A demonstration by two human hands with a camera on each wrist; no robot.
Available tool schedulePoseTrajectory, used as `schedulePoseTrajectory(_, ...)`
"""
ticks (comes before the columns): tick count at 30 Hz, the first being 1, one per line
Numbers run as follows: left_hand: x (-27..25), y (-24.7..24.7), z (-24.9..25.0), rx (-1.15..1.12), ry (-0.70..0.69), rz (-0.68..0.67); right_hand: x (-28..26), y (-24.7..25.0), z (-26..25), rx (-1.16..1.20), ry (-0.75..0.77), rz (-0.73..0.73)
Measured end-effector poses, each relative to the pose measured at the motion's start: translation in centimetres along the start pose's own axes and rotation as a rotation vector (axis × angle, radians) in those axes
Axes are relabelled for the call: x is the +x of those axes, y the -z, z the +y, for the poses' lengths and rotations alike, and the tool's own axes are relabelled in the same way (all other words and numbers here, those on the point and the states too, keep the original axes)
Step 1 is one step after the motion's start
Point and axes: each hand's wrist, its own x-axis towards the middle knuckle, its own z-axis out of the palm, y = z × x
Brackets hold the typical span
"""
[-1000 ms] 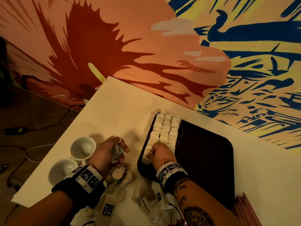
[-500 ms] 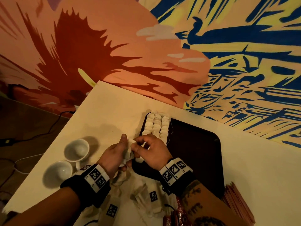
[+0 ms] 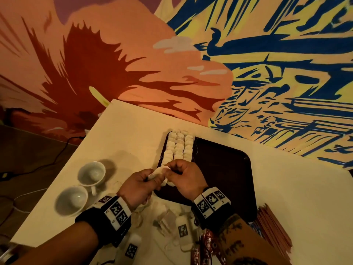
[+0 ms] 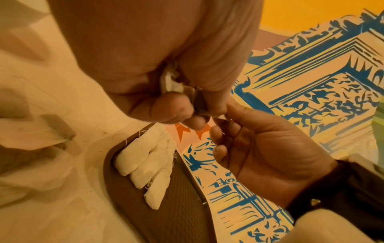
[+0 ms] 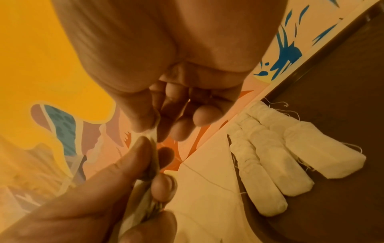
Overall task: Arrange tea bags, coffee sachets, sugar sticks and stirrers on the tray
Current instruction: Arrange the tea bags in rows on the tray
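A dark tray [image 3: 225, 169] lies on the white table [image 3: 133, 134]. Rows of white tea bags [image 3: 178, 148] fill its left strip, also seen in the wrist views as tea bags [image 4: 149, 166] and tea bags [image 5: 280, 161]. Just above the tray's near left corner, my left hand [image 3: 142, 183] and right hand [image 3: 183, 175] meet and pinch one white tea bag [image 3: 158, 172] between them. In the left wrist view the held tea bag [image 4: 170, 82] sits folded between thumb and fingers. More loose tea bags [image 3: 168, 219] lie under my wrists.
Two white cups [image 3: 91, 174] [image 3: 71, 199] stand at the table's left edge. Red sachets [image 3: 206, 247] lie at the near edge by my right forearm. A bundle of reddish sticks [image 3: 275, 228] lies right of the tray. A painted wall [image 3: 191, 64] backs the table.
My right hand left the tea bag row and came to the left hand. Both hands now hold one tea bag together, a little higher and nearer the tray.
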Motion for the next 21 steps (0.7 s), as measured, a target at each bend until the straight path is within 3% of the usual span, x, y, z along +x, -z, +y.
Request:
schedulePoseTrajectory(4, 0.5, 0.5, -1.1, -0.046, 0.088, 0.082, 1.2, 1.9, 1.0, -0.062, -0.051, 0.179)
schedulePoseTrajectory(7, 1.1, 1.2, -2.4, -0.198, 0.195, 0.165, 2.2, 3.5, 2.7, -0.221, -0.135, 0.196)
schedulePoseTrajectory(10, 1.5, 1.7, -3.4, -0.307, 0.227, 0.213, 2.3, 4.1, 4.1, -0.413, -0.181, 0.067)
schedulePoseTrajectory(15, 1.8, 1.8, -3.7, -0.433, 0.22, 0.191, 2.7, 2.2, 6.5, -0.723, -0.201, -0.304)
schedulePoseTrajectory(17, 2.3, 1.8, -4.0, -0.447, 0.207, 0.18, 3.1, 1.3, 7.5, -0.762, -0.206, -0.356)
schedulePoseTrajectory(21, 3.3, 1.9, -4.4, -0.42, 0.189, 0.21, 4.3, 0.2, 8.6, -0.747, -0.236, -0.31)
